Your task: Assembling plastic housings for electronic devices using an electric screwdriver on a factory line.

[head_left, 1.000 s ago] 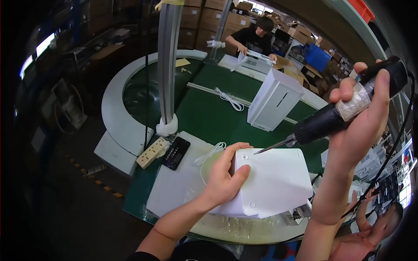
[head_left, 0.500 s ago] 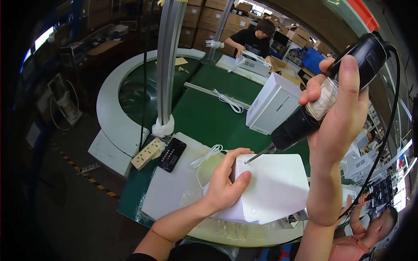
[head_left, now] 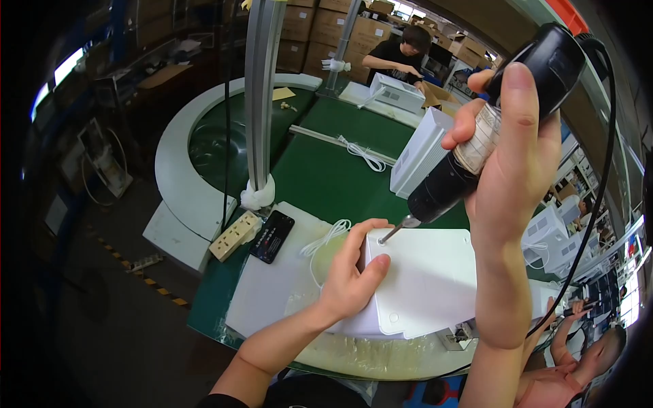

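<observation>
A white box-shaped appliance housing (head_left: 428,279) lies on the padded bench with its flat panel facing up. My left hand (head_left: 354,275) is wrapped over its left edge, thumb on the panel and fingers around the side. In my right hand (head_left: 513,160) is a black corded electric screwdriver (head_left: 445,183), its grip partly wrapped in pale tape. The bit slants down to the left, and its tip meets a round screw recess (head_left: 381,241) at the panel's upper left corner, close to my left fingers. Any screw in that recess is too small to make out.
Left of the housing lie a phone (head_left: 272,236) and a power strip (head_left: 235,236). A metal post (head_left: 262,102) rises behind them. Another white appliance (head_left: 420,149) and a coiled white cable (head_left: 364,155) rest on the green surface. Co-workers are across (head_left: 401,58) and at right (head_left: 578,367).
The screwdriver and my right hand have shifted left and slightly up in view, with the tip still at the corner recess. Across the bench, the co-worker's hands have moved on their white appliance.
</observation>
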The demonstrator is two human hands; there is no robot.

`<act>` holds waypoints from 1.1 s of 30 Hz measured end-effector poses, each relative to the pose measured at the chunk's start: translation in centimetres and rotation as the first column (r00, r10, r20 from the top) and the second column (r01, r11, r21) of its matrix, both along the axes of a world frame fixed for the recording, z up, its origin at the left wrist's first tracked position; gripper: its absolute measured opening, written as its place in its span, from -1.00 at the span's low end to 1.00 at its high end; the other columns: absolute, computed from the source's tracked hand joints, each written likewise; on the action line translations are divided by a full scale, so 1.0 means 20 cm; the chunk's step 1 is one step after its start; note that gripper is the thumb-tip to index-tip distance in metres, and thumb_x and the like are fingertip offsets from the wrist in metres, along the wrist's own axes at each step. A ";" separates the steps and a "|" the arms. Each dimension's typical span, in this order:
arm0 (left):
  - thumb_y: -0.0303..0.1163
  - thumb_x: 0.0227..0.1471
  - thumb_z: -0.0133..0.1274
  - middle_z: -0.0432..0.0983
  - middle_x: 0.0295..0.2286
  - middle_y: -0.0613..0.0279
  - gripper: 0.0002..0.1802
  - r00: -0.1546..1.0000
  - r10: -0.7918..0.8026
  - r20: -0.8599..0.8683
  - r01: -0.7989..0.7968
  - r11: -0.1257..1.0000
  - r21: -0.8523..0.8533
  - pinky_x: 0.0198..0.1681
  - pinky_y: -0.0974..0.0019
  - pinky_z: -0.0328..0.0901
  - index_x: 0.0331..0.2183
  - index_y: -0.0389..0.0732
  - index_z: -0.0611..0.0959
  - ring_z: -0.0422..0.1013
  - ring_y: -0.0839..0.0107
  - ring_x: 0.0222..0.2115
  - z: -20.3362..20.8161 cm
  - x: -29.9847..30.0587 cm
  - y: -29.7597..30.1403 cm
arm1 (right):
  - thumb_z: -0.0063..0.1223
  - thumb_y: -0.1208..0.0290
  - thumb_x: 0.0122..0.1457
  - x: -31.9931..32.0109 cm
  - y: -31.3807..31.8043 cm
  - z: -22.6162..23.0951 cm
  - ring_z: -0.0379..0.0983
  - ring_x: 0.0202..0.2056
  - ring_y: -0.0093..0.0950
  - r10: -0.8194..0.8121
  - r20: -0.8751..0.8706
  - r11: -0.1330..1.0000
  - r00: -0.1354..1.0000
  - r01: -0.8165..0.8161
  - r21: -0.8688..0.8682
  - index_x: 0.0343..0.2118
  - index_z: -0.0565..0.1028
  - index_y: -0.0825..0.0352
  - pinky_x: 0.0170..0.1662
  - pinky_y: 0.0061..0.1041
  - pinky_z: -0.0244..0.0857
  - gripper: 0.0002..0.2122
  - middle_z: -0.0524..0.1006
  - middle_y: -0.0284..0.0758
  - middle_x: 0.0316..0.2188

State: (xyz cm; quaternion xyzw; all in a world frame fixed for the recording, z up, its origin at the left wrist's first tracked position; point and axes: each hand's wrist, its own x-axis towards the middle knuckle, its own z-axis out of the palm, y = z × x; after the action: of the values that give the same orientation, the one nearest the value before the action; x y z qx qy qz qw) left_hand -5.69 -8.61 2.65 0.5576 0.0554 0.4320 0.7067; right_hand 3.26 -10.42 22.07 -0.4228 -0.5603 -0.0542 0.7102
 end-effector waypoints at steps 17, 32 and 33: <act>-0.14 0.23 -0.32 0.48 -0.51 0.22 -0.50 0.870 0.102 -0.482 -0.086 0.995 0.056 -0.38 0.32 0.25 -0.34 -0.38 0.54 0.35 0.48 -0.42 -0.98 0.02 0.11 | -0.19 0.45 0.21 0.39 -1.34 -0.65 0.36 -0.63 -0.49 -0.696 -0.285 0.519 0.659 0.736 0.436 -0.13 0.31 0.42 -0.52 -0.52 0.35 -0.78 0.41 -0.26 -0.54; -0.17 0.23 -0.27 0.39 -0.60 0.28 -0.54 0.735 0.531 -0.422 -0.476 0.847 0.237 -0.47 0.36 0.16 -0.39 -0.41 0.51 0.25 0.52 -0.52 -0.38 -0.34 -0.09 | -0.10 0.58 0.15 0.62 -1.51 -1.31 0.35 -0.58 -0.58 -0.905 -0.185 0.389 0.382 0.921 0.000 0.02 0.05 0.43 -0.48 -0.57 0.31 -0.59 0.40 -0.22 -0.35; -0.18 0.23 -0.27 0.39 -0.61 0.28 -0.54 0.712 0.576 -0.402 -0.519 0.817 0.252 -0.48 0.36 0.15 -0.39 -0.41 0.51 0.24 0.53 -0.53 -0.27 -0.39 -0.10 | -0.10 0.59 0.15 0.57 -1.52 -1.26 0.34 -0.59 -0.58 -0.897 -0.201 0.419 0.393 0.902 -0.104 0.04 0.06 0.42 -0.49 -0.59 0.30 -0.58 0.40 -0.23 -0.36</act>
State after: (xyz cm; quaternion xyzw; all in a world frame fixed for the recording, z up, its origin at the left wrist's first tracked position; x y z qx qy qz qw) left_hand -13.55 -10.54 -2.74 0.6432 0.3580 0.4796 0.4776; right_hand 14.70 -40.85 -3.18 -0.6532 -0.1584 -0.3862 0.6317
